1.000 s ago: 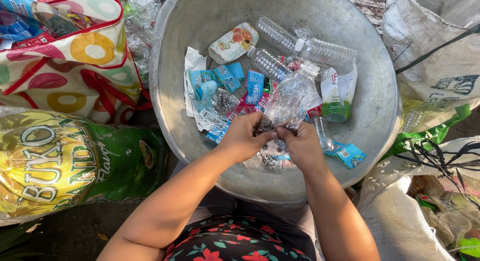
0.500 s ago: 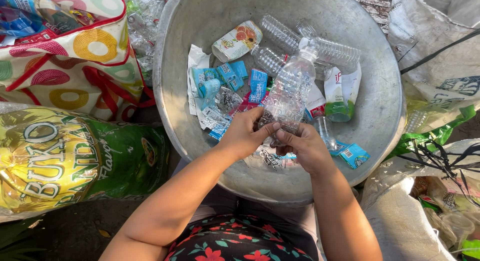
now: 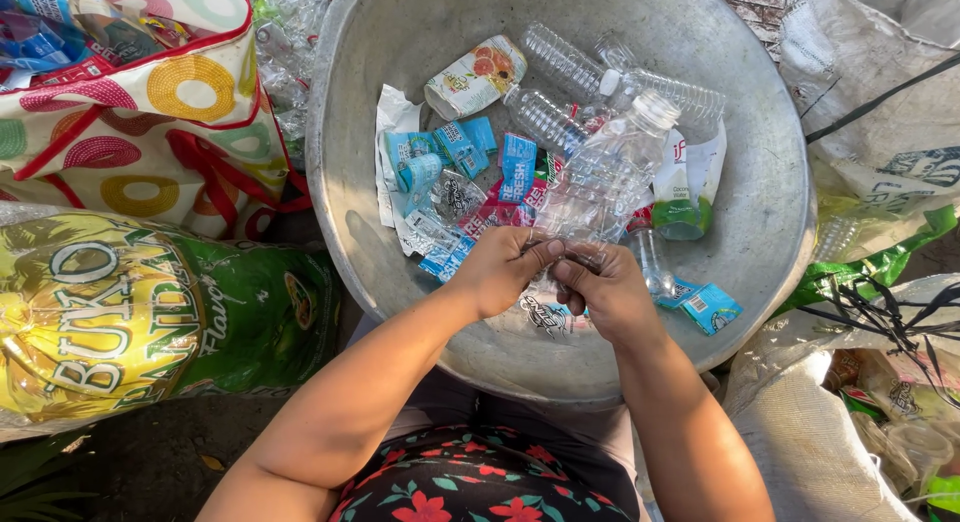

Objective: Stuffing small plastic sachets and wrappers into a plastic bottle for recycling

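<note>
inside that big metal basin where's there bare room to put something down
Bare metal shows along the basin's right wall beyond the green-and-white carton, and its left wall beside the white wrapper. The middle is crowded with bottles and labels.

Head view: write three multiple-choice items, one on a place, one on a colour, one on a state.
1. The clear plastic bottle in both hands is over:
A. the metal basin
B. the green sack
C. the white sack

2. The held bottle's cap is:
A. red
B. white
C. black

3. The left hand and right hand are:
A. apart and empty
B. flat on the rim
C. pinching the bottle's lower end

Answers: 1 A, basin wall surrounds it; 2 B, pale cap at the top; 3 C, fingers meet there.
</note>
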